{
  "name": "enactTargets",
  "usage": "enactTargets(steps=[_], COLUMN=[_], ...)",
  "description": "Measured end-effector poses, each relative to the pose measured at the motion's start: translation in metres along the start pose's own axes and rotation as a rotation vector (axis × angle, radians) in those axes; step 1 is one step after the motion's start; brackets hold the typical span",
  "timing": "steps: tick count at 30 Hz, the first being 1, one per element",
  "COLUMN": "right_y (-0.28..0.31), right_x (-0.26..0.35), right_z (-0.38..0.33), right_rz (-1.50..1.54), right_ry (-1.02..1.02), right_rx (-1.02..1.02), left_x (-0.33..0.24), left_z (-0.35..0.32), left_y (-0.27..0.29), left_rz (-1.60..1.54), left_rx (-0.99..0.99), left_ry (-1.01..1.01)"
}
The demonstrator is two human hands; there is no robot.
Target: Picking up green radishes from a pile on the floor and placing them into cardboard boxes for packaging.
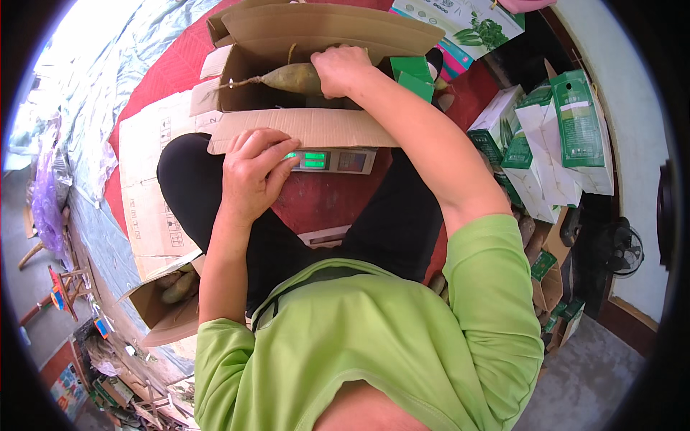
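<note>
My right hand point(341, 70) reaches into an open brown cardboard box point(316, 32) and grips a long pale tan root vegetable point(291, 77) with a thin tail pointing left. The box rests on a grey weighing scale point(334, 161) whose green display glows under the front flap. My left hand point(253, 171) lies with fingers spread on the box's front flap, its fingertips touching the scale's display edge. I sit in black trousers and a light green shirt.
Green-and-white cartons point(568, 133) stand stacked at the right, more lie at the top point(467, 21). A second open cardboard box point(169, 302) with roots sits at my left. Flattened cardboard point(144, 187) lies on a red mat, plastic sheeting beyond. A small fan point(624, 251) stands at far right.
</note>
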State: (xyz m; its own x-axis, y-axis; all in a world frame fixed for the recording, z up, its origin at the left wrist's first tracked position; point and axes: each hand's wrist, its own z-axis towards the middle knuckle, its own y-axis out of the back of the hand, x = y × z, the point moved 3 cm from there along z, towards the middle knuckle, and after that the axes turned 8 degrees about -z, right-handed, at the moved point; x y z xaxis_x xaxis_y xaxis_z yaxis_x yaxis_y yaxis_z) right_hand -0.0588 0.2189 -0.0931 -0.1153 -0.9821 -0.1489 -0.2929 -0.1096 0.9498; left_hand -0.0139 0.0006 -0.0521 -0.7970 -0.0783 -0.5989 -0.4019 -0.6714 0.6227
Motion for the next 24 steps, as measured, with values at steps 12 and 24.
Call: enactTargets(steps=[12, 24], right_y=[0.01, -0.307], right_x=[-0.096, -0.141], right_z=[-0.095, -0.321], right_rz=[0.56, 0.981], right_ry=[-0.115, -0.845], right_rx=[-0.426, -0.479], left_x=[-0.001, -0.007], left_z=[0.001, -0.002], left_y=[-0.002, -0.006], left_rz=[0.036, 0.13], left_rx=[-0.003, 0.01], left_ry=[0.001, -0.009])
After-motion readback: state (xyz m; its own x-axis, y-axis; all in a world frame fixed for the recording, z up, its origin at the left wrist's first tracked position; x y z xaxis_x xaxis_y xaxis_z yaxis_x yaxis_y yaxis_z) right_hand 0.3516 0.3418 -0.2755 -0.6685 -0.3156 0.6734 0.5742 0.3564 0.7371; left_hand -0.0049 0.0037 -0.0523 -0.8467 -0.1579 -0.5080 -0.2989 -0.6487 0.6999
